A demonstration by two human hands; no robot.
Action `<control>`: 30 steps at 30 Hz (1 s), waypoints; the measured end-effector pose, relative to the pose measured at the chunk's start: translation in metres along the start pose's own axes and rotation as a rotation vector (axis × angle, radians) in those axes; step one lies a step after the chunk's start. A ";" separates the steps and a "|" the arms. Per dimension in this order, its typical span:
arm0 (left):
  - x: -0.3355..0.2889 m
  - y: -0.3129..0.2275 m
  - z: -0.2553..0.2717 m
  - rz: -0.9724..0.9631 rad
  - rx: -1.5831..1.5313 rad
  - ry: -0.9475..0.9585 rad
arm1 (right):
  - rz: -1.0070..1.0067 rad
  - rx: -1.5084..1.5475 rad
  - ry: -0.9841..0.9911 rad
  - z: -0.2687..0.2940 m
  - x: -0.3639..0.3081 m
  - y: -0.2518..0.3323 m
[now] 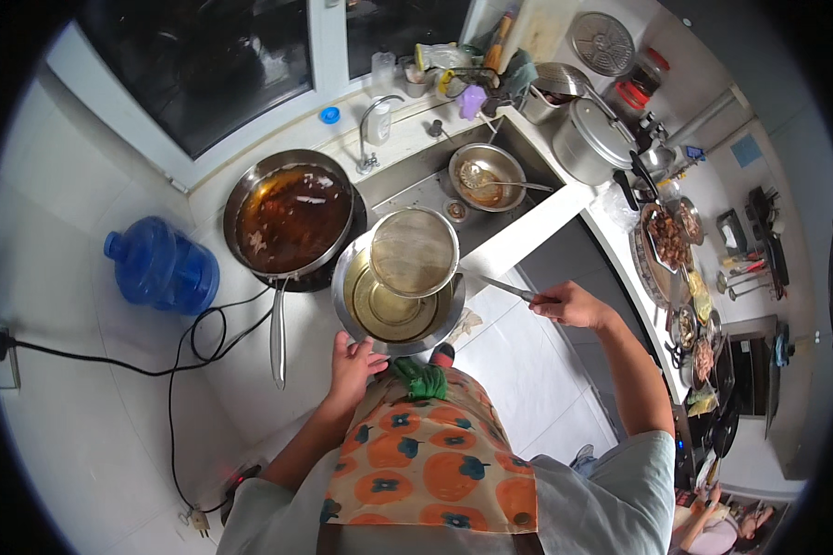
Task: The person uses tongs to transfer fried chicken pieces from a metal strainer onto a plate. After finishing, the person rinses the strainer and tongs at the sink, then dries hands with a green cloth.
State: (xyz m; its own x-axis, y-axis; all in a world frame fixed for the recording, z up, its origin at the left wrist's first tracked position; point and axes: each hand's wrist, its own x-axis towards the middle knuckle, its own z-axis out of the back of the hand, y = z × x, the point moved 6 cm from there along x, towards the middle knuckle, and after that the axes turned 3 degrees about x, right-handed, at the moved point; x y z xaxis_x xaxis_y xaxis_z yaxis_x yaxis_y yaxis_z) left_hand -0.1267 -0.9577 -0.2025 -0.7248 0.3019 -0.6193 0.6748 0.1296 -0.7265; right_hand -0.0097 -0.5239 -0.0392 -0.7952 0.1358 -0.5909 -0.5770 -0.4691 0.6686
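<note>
My left hand [354, 363] grips the near rim of a steel bowl [350, 298] holding yellowish liquid. My right hand [569, 303] holds the long handle of a round mesh strainer [414, 252], which hangs tilted over the bowl's far side. Left of the bowl sits a wok [290, 217] of dark brown oil with a long handle pointing toward me. My orange-patterned apron [426, 458] fills the lower middle of the view.
A sink [435, 180] behind holds a steel basin with a ladle [487, 176]. A blue water jug [160, 268] stands at left beside a black cable [139, 368]. Pots, lids and plates of food crowd the right counter [611, 199]. Another person is at the lower right.
</note>
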 end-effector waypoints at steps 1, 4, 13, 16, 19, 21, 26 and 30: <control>0.000 0.001 -0.006 0.033 0.001 0.019 | 0.009 0.009 -0.007 0.001 -0.001 -0.003; 0.004 0.001 -0.021 0.079 -0.018 0.040 | 0.017 -0.014 -0.072 0.020 -0.010 -0.011; 0.084 -0.035 -0.142 0.056 -0.149 0.075 | 0.038 0.211 -0.241 0.105 -0.029 -0.018; 0.136 -0.045 -0.190 0.064 -0.177 0.079 | 0.024 0.217 -0.286 0.129 -0.005 -0.022; 0.190 -0.032 -0.213 0.074 -0.134 -0.017 | 0.007 0.004 -0.315 0.149 0.032 -0.030; 0.225 -0.013 -0.220 0.084 -0.106 -0.119 | 0.048 0.028 -0.279 0.155 0.059 -0.040; 0.289 0.046 -0.222 0.155 -0.177 -0.355 | 0.043 -0.116 -0.237 0.158 0.133 -0.077; 0.324 0.079 -0.221 0.250 -0.234 -0.427 | -0.001 -0.262 -0.168 0.151 0.184 -0.114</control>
State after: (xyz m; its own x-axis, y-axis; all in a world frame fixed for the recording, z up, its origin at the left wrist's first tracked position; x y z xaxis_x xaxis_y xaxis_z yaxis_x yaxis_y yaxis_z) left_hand -0.2770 -0.6413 -0.3949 -0.4973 -0.0537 -0.8659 0.8115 0.3242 -0.4861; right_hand -0.1181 -0.3137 -0.1557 -0.8271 0.2682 -0.4939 -0.5272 -0.6749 0.5164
